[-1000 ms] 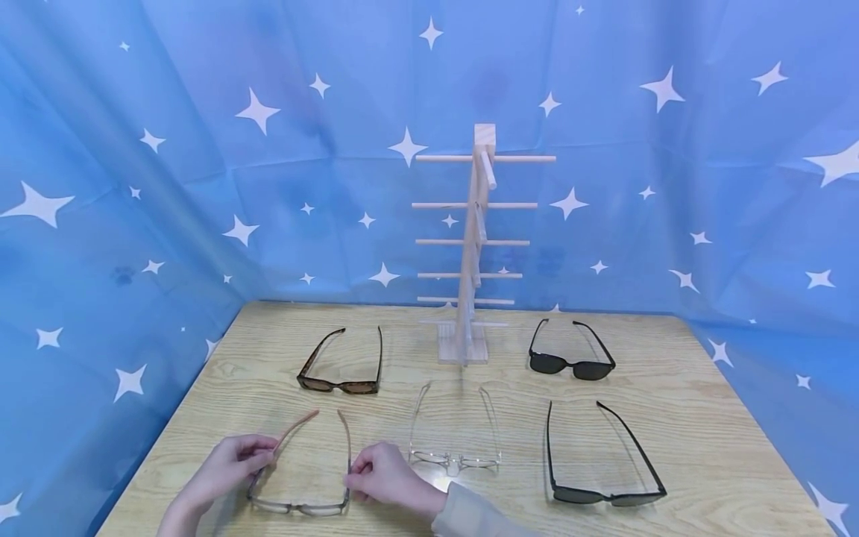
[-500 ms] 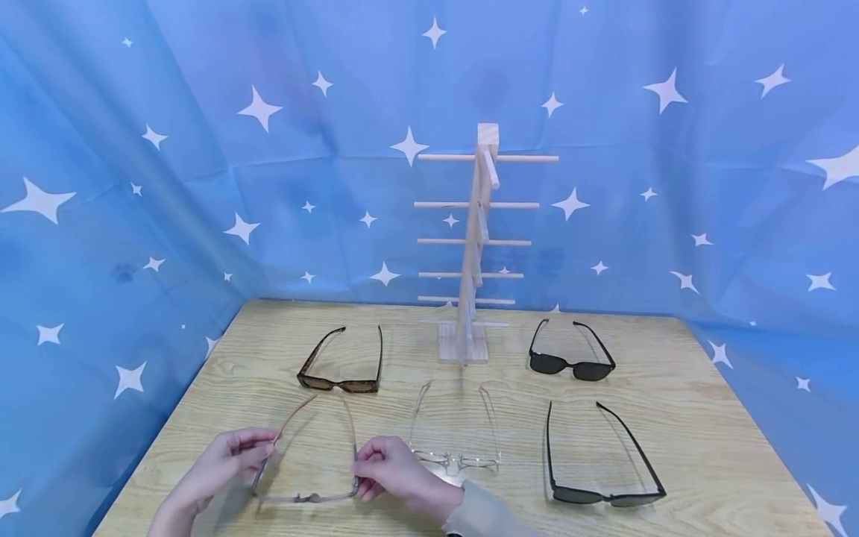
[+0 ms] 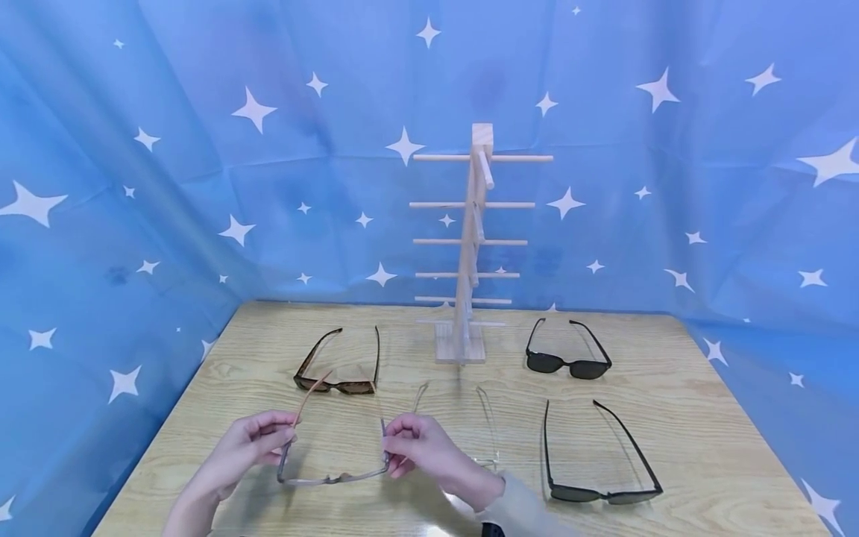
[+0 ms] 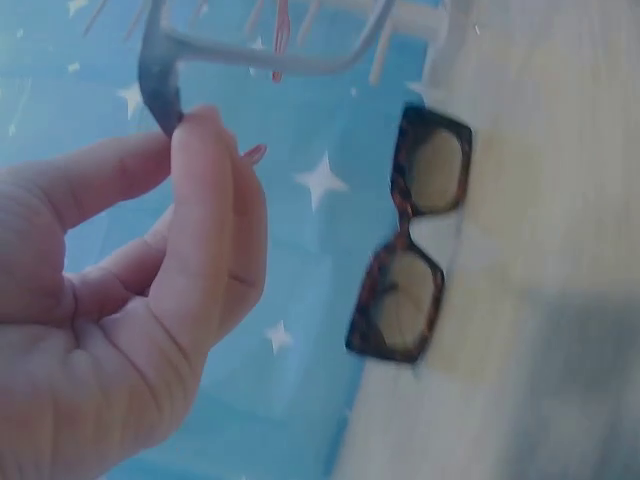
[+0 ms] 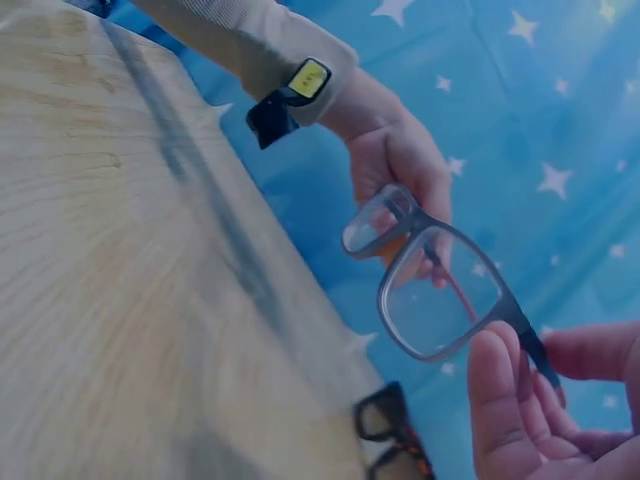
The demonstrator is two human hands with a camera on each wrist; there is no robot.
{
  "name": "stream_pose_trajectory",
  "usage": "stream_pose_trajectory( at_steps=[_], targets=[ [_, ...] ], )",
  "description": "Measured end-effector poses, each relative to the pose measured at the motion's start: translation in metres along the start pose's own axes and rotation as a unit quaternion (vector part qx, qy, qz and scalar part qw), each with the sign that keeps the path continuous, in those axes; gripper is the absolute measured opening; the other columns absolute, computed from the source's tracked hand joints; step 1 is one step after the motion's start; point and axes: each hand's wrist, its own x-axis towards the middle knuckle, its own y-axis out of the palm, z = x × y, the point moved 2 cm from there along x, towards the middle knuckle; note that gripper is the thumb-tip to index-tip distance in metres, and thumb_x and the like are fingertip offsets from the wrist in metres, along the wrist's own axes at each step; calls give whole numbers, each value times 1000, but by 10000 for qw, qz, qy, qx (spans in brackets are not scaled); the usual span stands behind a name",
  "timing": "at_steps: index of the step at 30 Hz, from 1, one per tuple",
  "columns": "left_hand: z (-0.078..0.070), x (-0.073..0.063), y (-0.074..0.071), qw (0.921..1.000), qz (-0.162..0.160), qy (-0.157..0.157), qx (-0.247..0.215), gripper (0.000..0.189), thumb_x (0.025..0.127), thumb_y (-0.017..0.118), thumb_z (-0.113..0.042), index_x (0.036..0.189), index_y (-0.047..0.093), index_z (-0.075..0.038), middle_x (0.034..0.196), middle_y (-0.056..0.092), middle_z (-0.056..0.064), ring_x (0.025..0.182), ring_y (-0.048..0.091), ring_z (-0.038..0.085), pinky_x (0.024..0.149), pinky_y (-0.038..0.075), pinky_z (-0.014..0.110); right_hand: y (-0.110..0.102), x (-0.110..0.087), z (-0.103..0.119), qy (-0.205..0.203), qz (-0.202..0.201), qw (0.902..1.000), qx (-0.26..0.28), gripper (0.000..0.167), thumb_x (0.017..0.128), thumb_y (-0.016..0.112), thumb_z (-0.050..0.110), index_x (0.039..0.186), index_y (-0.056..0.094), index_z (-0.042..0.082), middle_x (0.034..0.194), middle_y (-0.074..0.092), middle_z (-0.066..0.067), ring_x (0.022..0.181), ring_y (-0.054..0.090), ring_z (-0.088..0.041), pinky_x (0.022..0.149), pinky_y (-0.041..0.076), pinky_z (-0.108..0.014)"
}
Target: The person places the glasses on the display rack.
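Bright head view, white glare on the tabletop (image 3: 711, 432), soft, hazy wrist views

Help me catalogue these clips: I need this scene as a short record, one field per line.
Left fingers: pinching one temple of the grey-framed glasses
Right fingers: pinching the other temple
Held pair: clear lenses, reddish temple tips, raised above the table
Stand: wooden, several crossbars, no glasses on it
Back left: tortoiseshell sunglasses
Back right: black sunglasses
Front right: another black pair
Front centre: thin-rimmed glasses, partly hidden by the right hand
Backdrop: blue cloth with white stars
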Motion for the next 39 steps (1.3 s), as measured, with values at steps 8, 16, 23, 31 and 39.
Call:
stream_pose_trajectory(
  at_steps=[8, 16, 23, 31, 39],
  targets=[
    [-19, 12, 24, 9980, 223, 329, -487, 17, 93, 56, -5, 108, 61, -7, 90, 64, -1, 78, 61, 10, 64, 55, 24, -26, -13, 19, -83, -114, 9998, -155, 19, 89, 57, 1, 99, 52, -14, 70, 58, -1, 58, 57, -8, 54, 52, -18],
    [-31, 34, 53, 9974, 201, 117, -685, 18, 90, 60, -7, 107, 58, -1, 89, 61, 2, 77, 60, 10, 65, 56, 25, -57, -24, 32, -113, -429, 9982, -412, 19, 89, 57, 3, 99, 53, -13, 72, 57, -1, 60, 57, -9, 56, 53, -20],
    [-41, 54, 71, 9970, 229, 68, -732, 20, 89, 60, -7, 106, 58, 3, 87, 60, 4, 76, 59, 11, 64, 55, 26, -77, -33, 40, -201, -613, 9962, -579, 15, 90, 56, 4, 97, 53, -9, 73, 56, -2, 63, 56, -10, 58, 54, -22],
    [-55, 68, 87, 9957, 390, 141, -825, 31, 90, 59, -7, 114, 52, 12, 88, 60, 3, 77, 59, 12, 66, 55, 26, -94, -46, 49, -243, -790, 9947, -609, 10, 91, 56, 5, 96, 55, -4, 76, 57, -3, 64, 57, -10, 60, 55, -24],
    [-63, 84, 104, 9933, 450, 145, -1054, 35, 90, 58, -4, 117, 49, 16, 88, 60, 1, 76, 59, 11, 66, 55, 25, -112, -53, 57, -307, -962, 9926, -667, 11, 91, 56, 7, 95, 55, -3, 78, 57, -3, 65, 57, -10, 60, 55, -24]
  ],
)
